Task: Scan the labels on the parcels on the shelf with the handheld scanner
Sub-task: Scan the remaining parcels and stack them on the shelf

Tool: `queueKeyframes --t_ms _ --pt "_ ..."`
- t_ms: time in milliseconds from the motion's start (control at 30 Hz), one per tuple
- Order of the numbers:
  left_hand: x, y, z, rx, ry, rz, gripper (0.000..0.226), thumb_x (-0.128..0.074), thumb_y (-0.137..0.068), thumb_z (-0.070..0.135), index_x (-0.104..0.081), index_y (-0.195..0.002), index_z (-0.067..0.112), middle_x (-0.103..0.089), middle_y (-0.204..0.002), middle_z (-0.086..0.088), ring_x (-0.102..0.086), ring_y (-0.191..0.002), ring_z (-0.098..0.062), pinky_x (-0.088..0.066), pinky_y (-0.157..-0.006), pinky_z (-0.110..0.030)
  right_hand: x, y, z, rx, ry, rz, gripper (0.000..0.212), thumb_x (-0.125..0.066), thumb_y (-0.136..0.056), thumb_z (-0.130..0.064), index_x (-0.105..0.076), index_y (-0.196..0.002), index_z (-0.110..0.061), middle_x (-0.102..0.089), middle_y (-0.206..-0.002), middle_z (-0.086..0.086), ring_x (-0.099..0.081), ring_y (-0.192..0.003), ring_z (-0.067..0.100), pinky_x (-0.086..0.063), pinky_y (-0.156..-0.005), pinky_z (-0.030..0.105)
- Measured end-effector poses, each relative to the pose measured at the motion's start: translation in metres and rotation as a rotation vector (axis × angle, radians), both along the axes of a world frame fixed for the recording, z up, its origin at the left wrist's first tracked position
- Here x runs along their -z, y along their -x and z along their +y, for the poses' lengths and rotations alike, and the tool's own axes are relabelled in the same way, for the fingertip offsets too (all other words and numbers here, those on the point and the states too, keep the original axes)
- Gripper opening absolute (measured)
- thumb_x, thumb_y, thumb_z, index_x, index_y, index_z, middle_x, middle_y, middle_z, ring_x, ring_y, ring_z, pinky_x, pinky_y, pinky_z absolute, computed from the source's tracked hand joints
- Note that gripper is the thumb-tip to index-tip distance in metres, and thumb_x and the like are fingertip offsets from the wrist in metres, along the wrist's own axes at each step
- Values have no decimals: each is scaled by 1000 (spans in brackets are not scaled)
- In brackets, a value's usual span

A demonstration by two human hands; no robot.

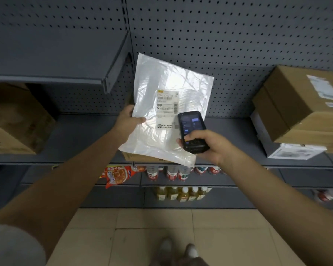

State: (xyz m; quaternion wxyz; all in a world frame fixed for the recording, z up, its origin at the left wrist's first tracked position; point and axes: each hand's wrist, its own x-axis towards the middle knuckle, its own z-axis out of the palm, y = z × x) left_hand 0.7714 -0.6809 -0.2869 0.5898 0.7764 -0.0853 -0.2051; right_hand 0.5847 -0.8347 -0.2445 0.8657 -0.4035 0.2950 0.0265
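A white plastic mailer bag (161, 81) with a printed shipping label (167, 101) is held up in front of the grey shelf (81, 139). My left hand (128, 119) grips its left edge, thumb on the front. My right hand (207, 145) holds a black handheld scanner (192, 131) by its lower end. The scanner's lit screen faces me and its top sits just below the label, over the bag's lower right part. A brown cardboard parcel (140, 157) lies on the shelf under the bag, mostly hidden.
Stacked cardboard boxes (296, 106) with labels and a white box (288, 151) stand on the shelf at right. A brown box (13, 121) sits at left under an upper shelf (46, 60). Bottles (181, 192) and a snack bag (116, 174) fill lower shelves.
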Motion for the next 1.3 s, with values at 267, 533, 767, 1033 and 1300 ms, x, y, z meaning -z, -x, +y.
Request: queueKeyframes --t_ms 267,533,767,1033,1300 --pt "-4 64 -31 40 164 11 39 -64 -88 -1 -56 -124 12 -68 -101 3 -66 -91 -14 -56 -79 -31 -16 79 2 -77 -65 -8 32 -57 -79 6 -56 -111 3 -63 -104 22 -71 -74 20 -57 -60 24" --pt "-1 123 -66 -11 218 97 27 -64 -87 -3 -64 -110 11 -71 -98 -2 -67 -93 -23 -56 -84 -39 -42 154 -10 -95 -19 -119 56 -58 -75 12 -47 -128 2 -67 -97 23 -68 -87 31 -56 -79 39" --pt "10 156 -76 15 243 163 28 -63 -87 -4 -65 -112 8 -68 -112 -18 -65 -102 -34 -52 -92 -49 -57 179 -21 -53 -89 -170 57 -57 -74 14 -46 -130 8 -62 -110 24 -71 -81 30 -58 -70 36" --pt "5 156 -90 32 235 178 29 -64 -87 -2 -64 -114 8 -68 -112 -16 -64 -101 -32 -52 -93 -47 -66 183 -26 -20 -132 -164 53 -53 -77 17 -46 -129 7 -59 -114 26 -71 -75 31 -59 -62 32" --pt "5 153 -99 52 245 177 22 -64 -86 -5 -66 -97 15 -67 -117 -19 -64 -106 -32 -49 -99 -51 -66 183 -35 15 -85 -151 60 -58 -74 17 -44 -131 6 -55 -127 32 -71 -77 33 -57 -59 31"
